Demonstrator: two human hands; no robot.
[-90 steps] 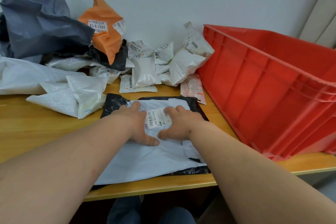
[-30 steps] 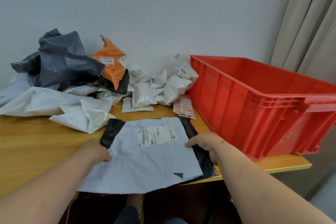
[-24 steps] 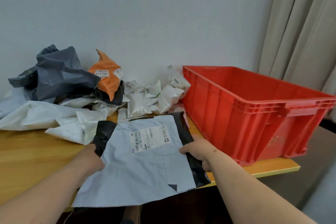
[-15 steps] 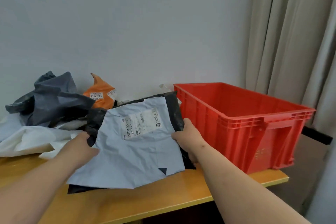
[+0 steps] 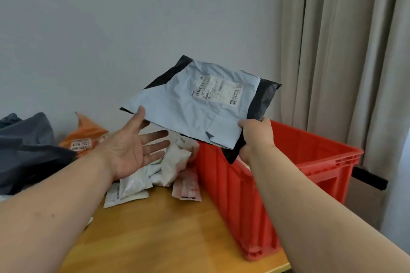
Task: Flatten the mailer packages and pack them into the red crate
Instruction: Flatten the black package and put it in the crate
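A flattened pale grey mailer with a black underside and a white label [image 5: 190, 104] hangs in the air above the near-left corner of the red crate [image 5: 310, 162]. My right hand [image 5: 255, 137] grips its lower right corner. My left hand [image 5: 131, 146] is palm up with spread fingers just under the mailer's left edge, its thumb tip at that edge. Crumpled white mailers [image 5: 164, 168], an orange mailer [image 5: 86, 137] and a dark grey one [image 5: 24, 142] lie on the wooden table [image 5: 155, 228] at the left.
A small pink-printed mailer [image 5: 186, 186] lies on the table against the crate's left wall. A grey wall stands behind, beige curtains [image 5: 343, 51] hang at the right. The crate's inside is mostly hidden by its wall and my right arm.
The mailer has been lifted off the table and carried right and up to above the crate. My left hand has let go of it and opened; my right hand still holds it.
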